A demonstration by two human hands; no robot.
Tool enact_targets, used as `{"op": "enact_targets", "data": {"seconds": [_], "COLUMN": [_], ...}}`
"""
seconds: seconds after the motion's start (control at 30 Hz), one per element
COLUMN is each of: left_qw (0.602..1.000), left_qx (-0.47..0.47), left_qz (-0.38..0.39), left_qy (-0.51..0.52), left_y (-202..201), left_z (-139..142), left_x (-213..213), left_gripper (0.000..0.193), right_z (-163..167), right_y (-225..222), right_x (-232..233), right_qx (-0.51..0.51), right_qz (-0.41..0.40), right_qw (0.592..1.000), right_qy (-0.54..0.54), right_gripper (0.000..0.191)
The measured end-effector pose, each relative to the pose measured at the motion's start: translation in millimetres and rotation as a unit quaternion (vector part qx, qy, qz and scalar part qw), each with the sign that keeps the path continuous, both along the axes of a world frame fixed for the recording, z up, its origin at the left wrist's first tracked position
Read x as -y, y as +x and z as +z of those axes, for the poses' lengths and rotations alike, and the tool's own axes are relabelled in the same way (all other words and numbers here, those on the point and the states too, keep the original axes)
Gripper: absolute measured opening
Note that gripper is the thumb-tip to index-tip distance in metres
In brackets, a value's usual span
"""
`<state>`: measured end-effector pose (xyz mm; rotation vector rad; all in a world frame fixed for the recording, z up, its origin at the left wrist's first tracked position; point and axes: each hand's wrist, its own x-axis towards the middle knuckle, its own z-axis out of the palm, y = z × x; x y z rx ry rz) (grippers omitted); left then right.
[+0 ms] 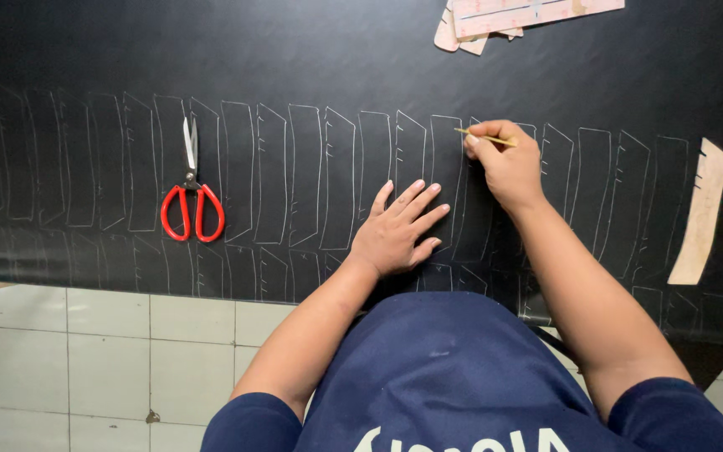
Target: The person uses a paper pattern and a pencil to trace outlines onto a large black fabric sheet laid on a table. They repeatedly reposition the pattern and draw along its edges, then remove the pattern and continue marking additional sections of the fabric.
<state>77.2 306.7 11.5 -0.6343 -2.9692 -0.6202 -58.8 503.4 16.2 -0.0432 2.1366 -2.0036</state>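
A large black sheet lies spread before me, covered with rows of pale traced outlines of one curved shape. My left hand lies flat on the sheet, fingers spread, pressing it down. My right hand grips a thin yellowish marking pen with its tip on the sheet, at the upper edge of an outline. Whether a template lies under my hands is hidden.
Red-handled scissors rest shut on the sheet to the left. A tan cardboard template lies at the right. More tan templates sit at the top edge. White floor tiles show below the sheet's near edge.
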Motion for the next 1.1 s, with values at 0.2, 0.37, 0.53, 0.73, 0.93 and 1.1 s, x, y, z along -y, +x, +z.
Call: {"op": "enact_targets", "data": {"seconds": [0.2, 0.37, 0.53, 0.73, 0.93, 1.1], "left_qw": [1.000, 1.000, 1.000, 1.000, 0.999, 0.981], "left_qx": [0.013, -0.003, -0.012, 0.001, 0.000, -0.011], "left_qz": [0.002, 0.005, 0.002, -0.002, -0.005, 0.046], "left_qy": [-0.004, -0.001, -0.006, -0.007, 0.036, 0.189], "left_y": [0, 0, 0, -1, -1, 5], "left_z": [0, -3, -4, -2, -1, -5], "left_x": [1, 1, 1, 2, 6, 37], "left_gripper": [0.058, 0.057, 0.057, 0.058, 0.061, 0.055], "right_z": [-4, -9, -14, -22, -20, -8], "right_y": [-12, -13, -12, -9, -2, 19], "right_x": [10, 15, 16, 12, 14, 31], "right_qx": [-0.054, -0.073, -0.086, -0.109, -0.068, -0.024], "right_qz": [-0.021, -0.027, -0.039, -0.033, -0.041, -0.015], "right_qw": [0.996, 0.992, 0.990, 0.988, 0.997, 0.999], "right_qy": [0.071, 0.098, 0.102, 0.103, 0.012, 0.032], "right_gripper": [0.012, 0.012, 0.010, 0.006, 0.009, 0.012]}}
